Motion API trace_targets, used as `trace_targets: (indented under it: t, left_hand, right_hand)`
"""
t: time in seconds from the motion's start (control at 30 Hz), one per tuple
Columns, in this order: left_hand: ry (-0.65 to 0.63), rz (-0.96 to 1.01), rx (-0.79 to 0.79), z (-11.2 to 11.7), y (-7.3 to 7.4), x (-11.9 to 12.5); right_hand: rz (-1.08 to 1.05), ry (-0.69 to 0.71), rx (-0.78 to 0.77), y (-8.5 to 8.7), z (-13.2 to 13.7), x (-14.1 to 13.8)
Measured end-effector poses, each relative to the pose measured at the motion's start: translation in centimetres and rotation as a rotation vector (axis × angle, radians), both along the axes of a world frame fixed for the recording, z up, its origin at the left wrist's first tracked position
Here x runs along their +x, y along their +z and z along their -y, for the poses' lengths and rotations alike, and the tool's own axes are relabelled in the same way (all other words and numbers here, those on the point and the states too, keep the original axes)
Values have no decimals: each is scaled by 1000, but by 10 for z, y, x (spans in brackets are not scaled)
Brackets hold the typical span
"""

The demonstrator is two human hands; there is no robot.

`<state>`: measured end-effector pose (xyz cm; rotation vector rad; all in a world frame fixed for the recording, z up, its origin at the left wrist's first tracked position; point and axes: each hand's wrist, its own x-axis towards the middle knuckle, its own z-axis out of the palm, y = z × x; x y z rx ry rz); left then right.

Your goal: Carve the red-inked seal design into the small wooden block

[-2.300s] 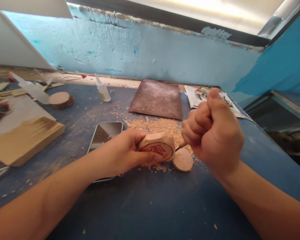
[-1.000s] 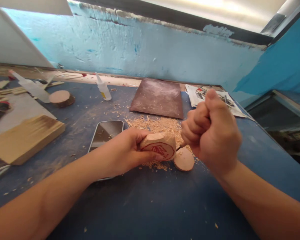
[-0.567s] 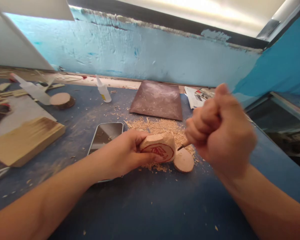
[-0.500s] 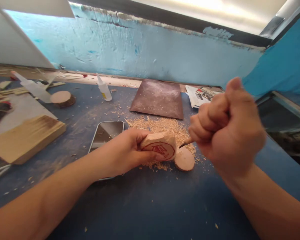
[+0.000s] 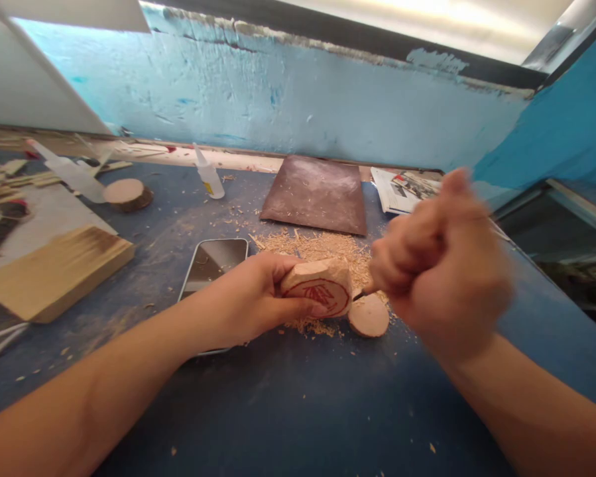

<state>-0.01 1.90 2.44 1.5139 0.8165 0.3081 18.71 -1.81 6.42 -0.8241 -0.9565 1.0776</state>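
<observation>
My left hand (image 5: pixel 258 298) grips a round wood block (image 5: pixel 322 291) with a red circle and red drawing on its face; its top edge is cut into facets. My right hand (image 5: pixel 437 265), blurred by motion, is closed in a fist around a carving tool (image 5: pixel 363 294). Only the tool's thin dark tip and a bit of its handle show; the tip points left at the block's right edge, and I cannot tell whether it touches. Just below the tip lies a wood slice (image 5: pixel 370 317) on the table. Wood shavings (image 5: pixel 322 246) are heaped behind the block.
A phone (image 5: pixel 213 265) lies partly under my left forearm. Farther back are a brown sheet (image 5: pixel 317 195), a small glue bottle (image 5: pixel 209 175) and a bark-edged wood slice (image 5: pixel 127 194). On the left sit a wooden board (image 5: pixel 59 271) and a larger white bottle (image 5: pixel 73 173). A white tray (image 5: pixel 390 192) stands back right.
My right hand has shifted left, bringing the tool tip closer to the block's right edge. My left hand and the block stay nearly still.
</observation>
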Motion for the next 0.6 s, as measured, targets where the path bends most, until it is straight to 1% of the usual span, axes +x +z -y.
trace_targets:
  t: [0.07, 0.1, 0.17, 0.23, 0.3, 0.37, 0.5, 0.6]
  left_hand:
    - [-1, 10, -1, 0, -1, 0]
    - [-1, 7, -6, 0, -2, 0]
    - [-5, -5, -19, 0, -4, 0]
    - [-8, -8, -27, 0, -4, 0]
    - [-7, -6, -25, 0, -4, 0]
    - [-2, -15, -16, 0, -3, 0]
    - [-1, -27, 1, 1, -3, 0]
    - [9, 29, 11, 3, -4, 0]
  right_hand:
    - [19, 40, -26, -3, 0, -2]
    - [29, 72, -46, -1, 1, -3]
    - [3, 37, 13, 9, 2, -1]
    - [19, -28, 56, 22, 4, 3]
    - [40, -56, 53, 28, 3, 7]
    - [23, -38, 20, 24, -1, 12]
    - [5, 68, -28, 4, -8, 17]
    - [35, 126, -37, -4, -10, 19]
